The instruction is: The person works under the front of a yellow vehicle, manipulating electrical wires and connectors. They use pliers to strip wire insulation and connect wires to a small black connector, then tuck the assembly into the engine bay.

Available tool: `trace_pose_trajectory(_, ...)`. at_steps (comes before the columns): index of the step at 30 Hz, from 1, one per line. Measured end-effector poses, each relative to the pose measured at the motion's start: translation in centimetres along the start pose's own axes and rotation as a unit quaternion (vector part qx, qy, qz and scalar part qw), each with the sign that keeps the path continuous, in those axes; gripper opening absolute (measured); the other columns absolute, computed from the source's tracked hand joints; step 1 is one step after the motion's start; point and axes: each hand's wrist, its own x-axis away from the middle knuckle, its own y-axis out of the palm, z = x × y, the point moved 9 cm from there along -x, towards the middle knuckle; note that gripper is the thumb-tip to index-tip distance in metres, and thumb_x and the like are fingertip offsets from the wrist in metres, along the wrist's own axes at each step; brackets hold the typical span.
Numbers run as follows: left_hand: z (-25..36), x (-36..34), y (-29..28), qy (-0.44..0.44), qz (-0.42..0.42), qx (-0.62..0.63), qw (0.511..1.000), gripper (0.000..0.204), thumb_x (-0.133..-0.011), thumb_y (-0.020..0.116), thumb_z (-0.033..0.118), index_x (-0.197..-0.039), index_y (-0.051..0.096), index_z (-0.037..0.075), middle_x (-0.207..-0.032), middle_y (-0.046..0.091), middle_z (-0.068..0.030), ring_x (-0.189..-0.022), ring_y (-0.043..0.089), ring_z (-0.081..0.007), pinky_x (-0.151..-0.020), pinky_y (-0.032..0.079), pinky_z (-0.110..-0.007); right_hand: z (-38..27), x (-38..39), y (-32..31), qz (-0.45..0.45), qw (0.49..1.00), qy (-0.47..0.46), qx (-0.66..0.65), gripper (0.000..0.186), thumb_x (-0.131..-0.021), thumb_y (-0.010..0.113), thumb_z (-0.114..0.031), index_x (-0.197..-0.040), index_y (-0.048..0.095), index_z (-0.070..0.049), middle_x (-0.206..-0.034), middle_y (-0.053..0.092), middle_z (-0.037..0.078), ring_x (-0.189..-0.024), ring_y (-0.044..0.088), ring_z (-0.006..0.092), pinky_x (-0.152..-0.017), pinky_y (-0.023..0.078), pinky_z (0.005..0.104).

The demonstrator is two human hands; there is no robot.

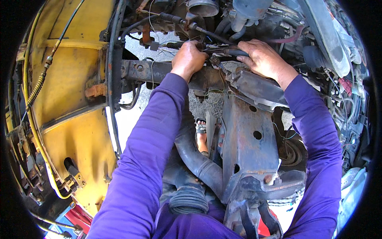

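Both my arms, in purple sleeves, reach forward over a vehicle's exposed frame and engine bay. My left hand (188, 59) is closed in a fist above the rusty cross member (159, 71); what its fingers grip is hidden. My right hand (263, 57) curls round a dark hose (234, 52), fingers over the top and thumb below. Thin dark lines run between the two hands. Just past my left hand, a black control cable (213, 36) with a metal end slants down toward the right hand. Loose thin wires hang below the hands.
A yellow metal body panel (75, 87) with cables fills the left side. Below my hands stand a frame rail (248, 139) with round holes and a curved black pipe (199, 163). A sandalled foot (201, 127) shows on the ground. Wiring crowds the right edge.
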Motion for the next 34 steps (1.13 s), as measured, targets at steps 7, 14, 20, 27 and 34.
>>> trace_pose_trajectory(7,0.7,1.4,-0.4,0.035,0.018,-0.014,0.999,0.047,-0.085,0.077,0.038,-0.118,0.073,0.005,-0.108,0.075,-0.0202,-0.103,0.071,-0.0387,-0.09,0.055,-0.045,0.1,0.0,-0.1,-0.013,0.999,0.027,-0.029,0.031,-0.096,0.067,-0.025,-0.118,0.06,-0.004,-0.107,0.068,0.022,-0.108,0.063,0.0422,-0.092,0.051,0.0526)
trace_pose_trajectory(14,1.4,2.6,-1.2,-0.002,0.071,-0.024,0.997,0.045,-0.086,0.075,0.037,-0.12,0.074,0.008,-0.108,0.075,-0.0198,-0.103,0.071,-0.0384,-0.09,0.055,-0.046,-0.8,-0.3,-0.5,0.036,0.999,0.0,-0.026,0.026,-0.096,0.068,-0.025,-0.108,0.06,-0.003,-0.097,0.069,0.022,-0.098,0.065,0.045,-0.084,0.053,0.0533)
trace_pose_trajectory(20,0.6,1.6,-0.7,0.024,0.039,-0.001,0.999,0.043,-0.083,0.074,0.03,-0.121,0.074,0.009,-0.108,0.076,-0.0183,-0.106,0.071,-0.0374,-0.093,0.055,-0.045,1.0,-0.4,0.2,-0.012,0.988,0.102,-0.112,0.029,-0.096,0.068,-0.027,-0.106,0.062,-0.001,-0.096,0.069,0.025,-0.095,0.066,0.0457,-0.082,0.052,0.052)
trace_pose_trajectory(27,1.0,1.8,-1.0,0.029,0.046,-0.027,0.998,0.043,-0.081,0.075,0.027,-0.122,0.074,0.012,-0.11,0.076,-0.0154,-0.105,0.071,-0.0358,-0.093,0.055,-0.043,-0.2,0.0,-0.8,-0.073,0.984,0.131,-0.101,0.032,-0.097,0.067,-0.028,-0.114,0.063,-0.001,-0.099,0.069,0.026,-0.098,0.066,0.0459,-0.084,0.052,0.0515)
trace_pose_trajectory(34,0.9,1.7,-1.0,0.017,0.027,-0.023,0.999,0.042,-0.082,0.076,0.029,-0.12,0.075,0.012,-0.111,0.076,-0.0146,-0.106,0.071,-0.0353,-0.094,0.055,-0.043,-1.3,0.3,-1.4,-0.033,0.996,0.061,-0.052,0.033,-0.095,0.069,-0.026,-0.117,0.065,-0.003,-0.103,0.069,0.025,-0.106,0.064,0.0448,-0.091,0.049,0.0518)
